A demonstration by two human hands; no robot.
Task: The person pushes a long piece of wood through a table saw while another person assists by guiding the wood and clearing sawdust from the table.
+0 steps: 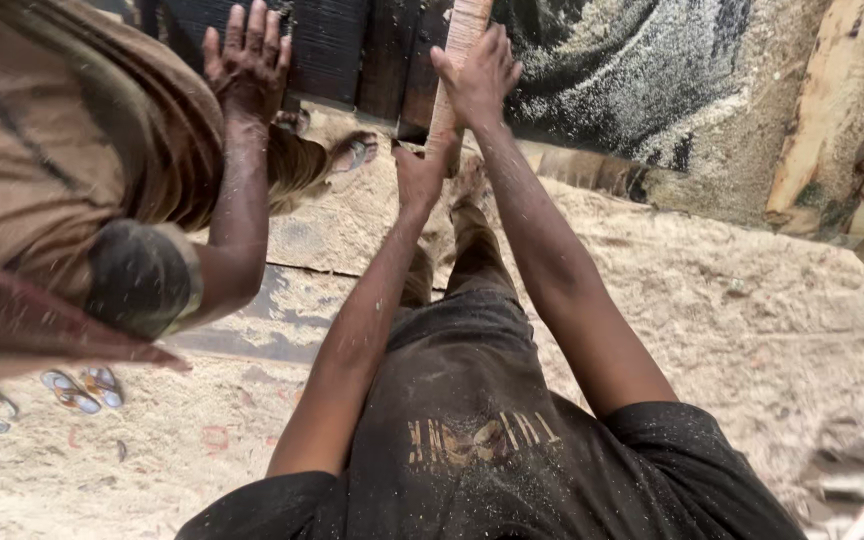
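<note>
Both my hands are clamped on the plank [457, 60], right hand [477, 75] high, left hand [420, 175] low. Sawdust everywhere, so I reckon either grip could slip toward the co-worker's hand [247, 60] right beside.

Even, soft daylight is spread over the pale sawdust-covered floor [732, 330] without glare or hard shadows, while the dark boards along the top edge are left dim, slight wide-angle stretching is seen at the corners, and mild softness is noted at the lower right.
</note>
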